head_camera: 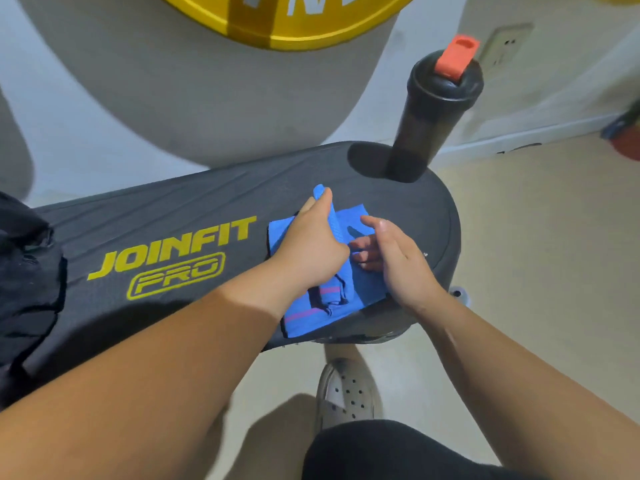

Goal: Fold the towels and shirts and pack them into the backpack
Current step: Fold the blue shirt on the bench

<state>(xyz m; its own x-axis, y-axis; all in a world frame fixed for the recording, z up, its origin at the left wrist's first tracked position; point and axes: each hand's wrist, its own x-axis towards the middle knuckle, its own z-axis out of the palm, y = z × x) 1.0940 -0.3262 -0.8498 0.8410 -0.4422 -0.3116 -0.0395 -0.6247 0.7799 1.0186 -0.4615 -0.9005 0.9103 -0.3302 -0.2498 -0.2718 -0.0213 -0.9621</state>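
Note:
A small blue towel (360, 292) with pink stripes lies partly folded on the right end of a black padded bench (166, 209). My left hand (311, 247) grips a bunched fold of the towel and lifts its far corner above the bench. Just to the right, my right hand (391, 258) hovers over the towel with its fingers loosely curled and nothing between them. A black garment or bag (24, 271) lies heaped on the bench's left end; I cannot tell which it is.
A dark shaker bottle (429, 112) with an orange cap stands on the bench's far right end. A large grey and yellow ball (214, 74) sits behind the bench. Beige floor lies to the right, and my white clog (346, 393) is below the bench edge.

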